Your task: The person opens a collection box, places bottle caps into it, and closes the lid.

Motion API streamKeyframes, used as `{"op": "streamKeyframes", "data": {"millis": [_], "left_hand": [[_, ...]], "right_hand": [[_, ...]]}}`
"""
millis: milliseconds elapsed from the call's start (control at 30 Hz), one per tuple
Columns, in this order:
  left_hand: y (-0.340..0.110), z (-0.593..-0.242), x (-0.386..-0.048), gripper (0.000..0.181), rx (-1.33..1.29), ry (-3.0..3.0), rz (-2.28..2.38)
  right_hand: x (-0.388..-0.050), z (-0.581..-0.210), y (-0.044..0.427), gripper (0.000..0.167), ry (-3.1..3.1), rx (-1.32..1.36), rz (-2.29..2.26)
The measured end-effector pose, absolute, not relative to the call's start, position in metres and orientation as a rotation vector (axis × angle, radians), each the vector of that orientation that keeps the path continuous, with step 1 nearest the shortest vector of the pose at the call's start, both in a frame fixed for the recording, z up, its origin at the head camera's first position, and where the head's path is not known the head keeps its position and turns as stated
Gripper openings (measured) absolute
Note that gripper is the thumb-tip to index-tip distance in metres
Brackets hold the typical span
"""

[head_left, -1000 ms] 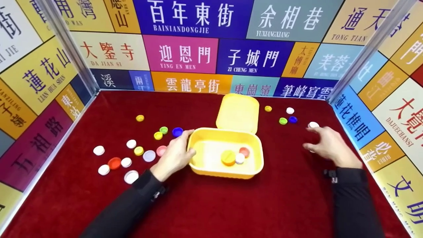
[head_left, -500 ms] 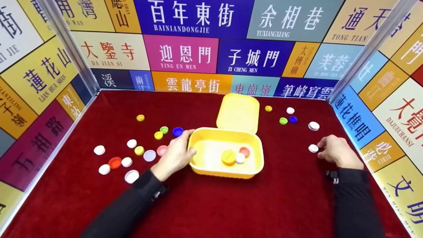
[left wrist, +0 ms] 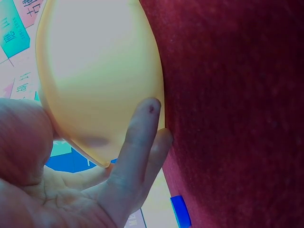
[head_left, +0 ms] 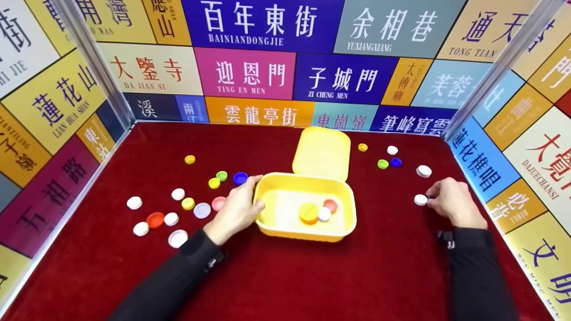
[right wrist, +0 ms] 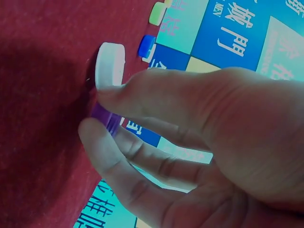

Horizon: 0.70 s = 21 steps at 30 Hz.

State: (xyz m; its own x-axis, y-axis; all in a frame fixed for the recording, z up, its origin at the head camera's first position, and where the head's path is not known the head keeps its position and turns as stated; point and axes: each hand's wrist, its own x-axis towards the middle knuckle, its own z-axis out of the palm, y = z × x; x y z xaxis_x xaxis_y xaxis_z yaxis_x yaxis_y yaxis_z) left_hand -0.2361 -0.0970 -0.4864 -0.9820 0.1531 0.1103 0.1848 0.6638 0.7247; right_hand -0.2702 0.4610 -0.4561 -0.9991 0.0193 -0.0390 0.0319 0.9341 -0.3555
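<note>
In the head view my left hand [head_left: 238, 205] grips the left end of an open yellow plastic box [head_left: 304, 232]. The left wrist view has the thumb at the rim and fingers along the outer wall. Inside the box lie an orange cap [head_left: 308, 213], a white cap [head_left: 324, 214] and a pink cap [head_left: 330, 205]. On the right, my right hand [head_left: 455, 203] pinches a purple bottle cap [right wrist: 105, 116] between thumb and fingers, low at the cloth. Right beside it is a white bottle cap [head_left: 420, 199]; the thumb tip is close to it in the right wrist view.
The box's lid [head_left: 322, 152] lies folded back behind it. Several caps, including a red one [head_left: 155, 220] and a blue one [head_left: 240, 178], are scattered left on the red cloth [head_left: 312, 281]. Another white cap [head_left: 424, 171] lies back right. Printed panels [head_left: 250, 73] wall the table.
My right hand first pulls back and right from over the white caps, then moves slightly left, pinching the purple cap. The nearer white cap shifts a little left. The left hand stays on the box.
</note>
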Motion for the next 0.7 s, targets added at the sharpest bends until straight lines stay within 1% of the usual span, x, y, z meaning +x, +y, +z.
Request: {"op": "streamKeyframes", "data": {"millis": [167,367,700], "left_hand": [[-0.097,-0.486,-0.236,0.071,-0.295,-2.827,-1.233],[-0.098,-0.488,-0.237,0.071,-0.3,-2.827,-1.244],[-0.098,-0.486,-0.237,0.072,-0.303,-2.823,-1.24]], "right_hand": [[-0.269,-0.452,0.449,0.026,3.103,0.033,-0.593],[-0.267,-0.445,0.427,0.024,3.195,-0.039,-0.616],[-0.26,-0.431,0.379,0.023,3.317,-0.255,-0.72]]}}
